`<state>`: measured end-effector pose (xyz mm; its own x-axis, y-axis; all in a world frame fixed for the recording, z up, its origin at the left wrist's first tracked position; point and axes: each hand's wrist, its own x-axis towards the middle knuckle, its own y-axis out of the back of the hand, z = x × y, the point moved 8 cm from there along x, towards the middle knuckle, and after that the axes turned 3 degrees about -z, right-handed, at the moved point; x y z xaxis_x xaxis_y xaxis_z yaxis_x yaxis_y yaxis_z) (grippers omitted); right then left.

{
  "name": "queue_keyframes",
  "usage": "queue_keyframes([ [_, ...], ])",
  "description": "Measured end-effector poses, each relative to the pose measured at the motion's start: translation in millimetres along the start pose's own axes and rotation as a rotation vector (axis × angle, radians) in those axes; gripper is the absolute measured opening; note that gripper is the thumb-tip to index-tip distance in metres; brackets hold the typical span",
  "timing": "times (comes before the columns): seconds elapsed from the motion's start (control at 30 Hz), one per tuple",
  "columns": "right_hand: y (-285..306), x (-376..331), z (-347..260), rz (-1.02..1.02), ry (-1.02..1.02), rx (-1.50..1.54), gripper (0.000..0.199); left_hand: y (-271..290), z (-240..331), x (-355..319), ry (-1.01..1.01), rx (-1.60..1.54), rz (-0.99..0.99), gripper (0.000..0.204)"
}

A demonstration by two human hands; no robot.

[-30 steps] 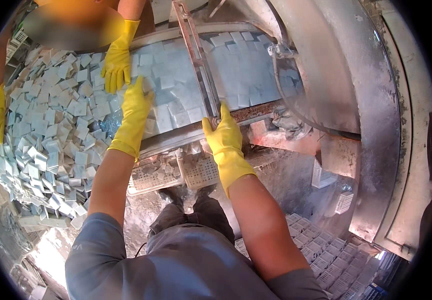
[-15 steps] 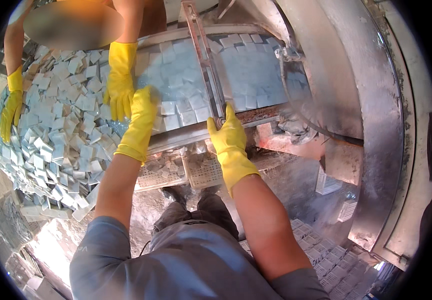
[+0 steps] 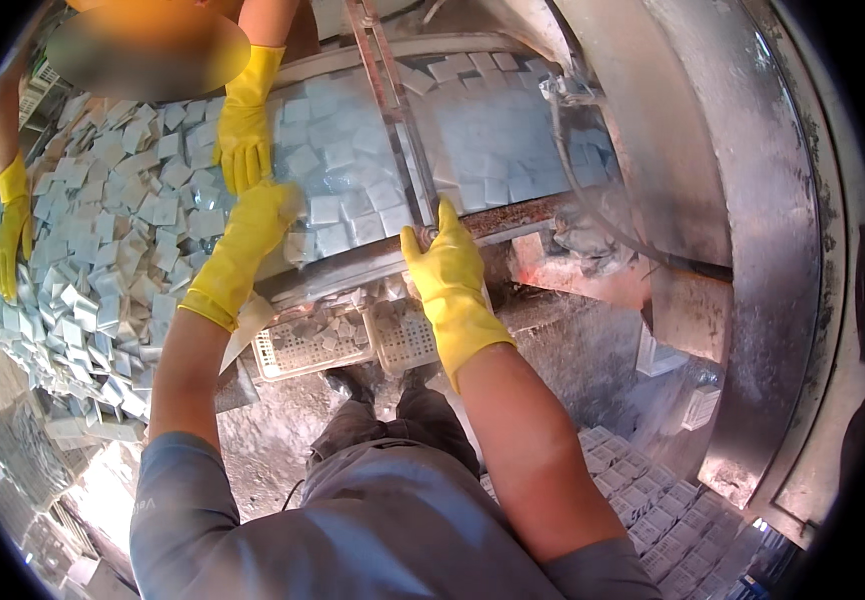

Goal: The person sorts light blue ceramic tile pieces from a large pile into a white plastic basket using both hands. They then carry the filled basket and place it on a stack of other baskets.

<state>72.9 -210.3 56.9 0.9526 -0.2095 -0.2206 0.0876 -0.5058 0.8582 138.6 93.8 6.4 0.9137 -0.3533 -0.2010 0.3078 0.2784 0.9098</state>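
The person wears 2 long yellow rubber gloves. The left hand (image 3: 258,215) and the right hand (image 3: 448,265) are both covered past the wrist, and each glove ends in a loose cuff. Below the gloves the forearms are bare. Short grey-blue sleeves cover the upper arms.

I see my left hand (image 3: 253,225), yellow-gloved, resting flat on the pale square tiles (image 3: 343,210) at the near edge of the belt (image 3: 493,130). My right hand (image 3: 443,262) grips the belt's metal edge (image 3: 353,272), fingers curled over it, beside the bar (image 3: 393,110) crossing the belt. A co-worker's gloved hand (image 3: 243,135) lies on the tiles just beyond my left. White crates (image 3: 313,345) sit below the edge.
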Motion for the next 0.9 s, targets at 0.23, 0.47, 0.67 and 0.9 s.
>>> queue_keyframes([
  [0.23,2,5,-5,0.028,0.039,0.038,0.077,-15,-65,20,-0.009,-0.002,0.321,0.043],
  [0.47,6,-1,-3,0.036,0.017,0.003,0.072,-18,-21,20,0.212,-0.197,0.327,0.047],
  [0.67,6,-2,-8,0.016,0.027,0.062,0.07,-30,-15,23,0.151,-0.177,0.32,0.041],
  [0.9,7,-4,-12,-0.003,-0.019,0.083,0.07,-60,-3,52,0.255,-0.342,0.193,0.029],
])
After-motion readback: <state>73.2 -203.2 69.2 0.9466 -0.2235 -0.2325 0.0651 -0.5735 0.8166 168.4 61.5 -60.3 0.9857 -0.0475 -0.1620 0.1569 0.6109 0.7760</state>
